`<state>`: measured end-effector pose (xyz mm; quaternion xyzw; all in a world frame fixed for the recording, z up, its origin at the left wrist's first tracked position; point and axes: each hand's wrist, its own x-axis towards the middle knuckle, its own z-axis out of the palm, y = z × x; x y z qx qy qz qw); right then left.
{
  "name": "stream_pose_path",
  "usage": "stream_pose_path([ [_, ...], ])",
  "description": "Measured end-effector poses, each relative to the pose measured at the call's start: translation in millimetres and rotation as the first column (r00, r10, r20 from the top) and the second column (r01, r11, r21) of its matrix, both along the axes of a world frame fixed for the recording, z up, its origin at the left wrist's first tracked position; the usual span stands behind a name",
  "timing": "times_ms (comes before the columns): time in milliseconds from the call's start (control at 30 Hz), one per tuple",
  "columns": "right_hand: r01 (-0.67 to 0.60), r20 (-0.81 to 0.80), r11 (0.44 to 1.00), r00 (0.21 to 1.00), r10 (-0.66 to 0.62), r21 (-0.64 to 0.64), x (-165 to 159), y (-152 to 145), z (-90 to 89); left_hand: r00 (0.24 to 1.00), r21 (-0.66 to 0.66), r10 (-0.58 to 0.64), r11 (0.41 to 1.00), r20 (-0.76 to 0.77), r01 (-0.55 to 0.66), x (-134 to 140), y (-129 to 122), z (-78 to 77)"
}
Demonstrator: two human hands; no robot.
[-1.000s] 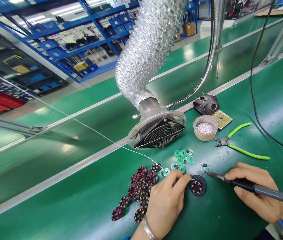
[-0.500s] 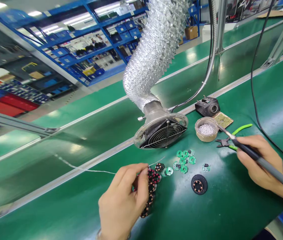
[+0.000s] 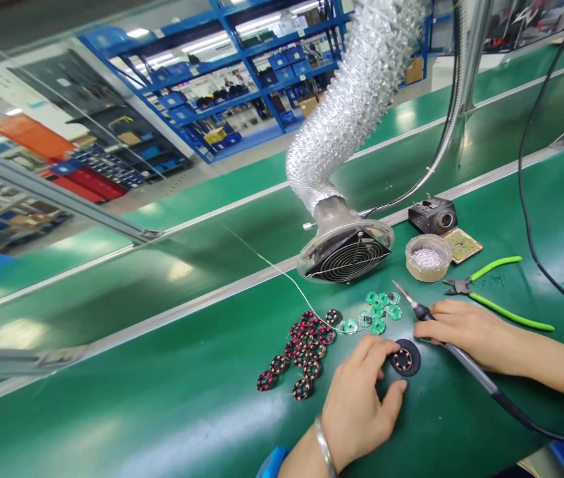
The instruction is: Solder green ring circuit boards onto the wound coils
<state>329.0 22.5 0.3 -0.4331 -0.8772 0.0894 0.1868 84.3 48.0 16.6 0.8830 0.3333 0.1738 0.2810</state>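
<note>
- Both hands have shifted since half a second ago: the left hand (image 3: 361, 392) has come across from the wire, and the right hand (image 3: 481, 338) has drawn the soldering iron (image 3: 448, 352) back from the pot (image 3: 428, 271).
- On the green bench (image 3: 202, 411) loose parts crowd close to the left wrist, so small, lifted movements suit better than sliding ones.
- Fume hood (image 3: 351, 259): it hangs just beyond the parts, grille leaning toward them. Hot work is probably best kept near that face.
- Left hand: thumb and fingers are parted at the disc's near edge, apparently gripping nothing; whether the index fingertip touches is unclear. A light hold on the rim should steady it.
- Right hand: it is wrapped round the iron's handle, the tip aimed away from the other hand. Keep that angle while bare fingers are this close, and keep the tip clear of the green boards (image 3: 378, 325).
- Black disc (image 3: 414, 352): it lies flat between the two hands. Shift it by its rim.
- Wound coil (image 3: 402, 360): it sits on the disc; its windings look delicate, so press beside them, never on them.
- Solder wire (image 3: 289, 276): its near end lies by the boards, easily snagged by a passing finger.
</note>
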Motion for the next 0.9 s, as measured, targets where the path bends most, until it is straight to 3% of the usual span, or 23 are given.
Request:
stream_pose_path([
  [100, -0.069, 0.074, 0.996, 0.995, 0.065, 0.054, 5, 2, -2.0, 0.993, 0.133, -0.072, 0.989, 0.096, 0.059, 4, 3, -11.6],
  [200, -0.089, 0.1, 0.991, 0.992, 0.079, 0.1, 9, 3, -3.2, 0.973, 0.321, -0.194, 0.936, 0.121, 0.147, 6, 7, -18.3],
  [333, -0.067, -0.149, 0.992, 0.985, 0.082, 0.107, -1, 7, 5.7, 0.942, 0.46, -0.319, 0.855, 0.101, 0.24, 0, 7, -17.4],
  [433, -0.13, -0.327, 0.984, 0.931, 0.164, 0.123, -17, 12, 14.5, 0.92, 0.471, -0.359, 0.846, 0.159, 0.249, -11, 3, -14.0],
  [533, -0.24, -0.286, 0.962, 0.92, 0.268, 0.129, -31, 18, 17.8, 0.921, 0.4, -0.277, 0.904, 0.273, 0.153, -18, -1, -12.5],
  [633, -0.265, -0.227, 0.957, 0.931, 0.285, 0.118, -35, 21, 16.5, 0.941, 0.201, -0.045, 0.979, 0.337, -0.025, -17, -1, -13.3],
  [700, -0.261, -0.214, 0.959, 0.936, 0.279, 0.107, -34, 22, 15.2, 0.949, 0.064, 0.066, 0.994, 0.309, -0.09, -13, 1, -15.0],
  [900, -0.25, -0.152, 0.965, 0.954, 0.26, 0.081, -34, 18, 13.2, 0.956, -0.108, 0.111, 0.991, 0.273, -0.084, -5, 3, -19.2],
])
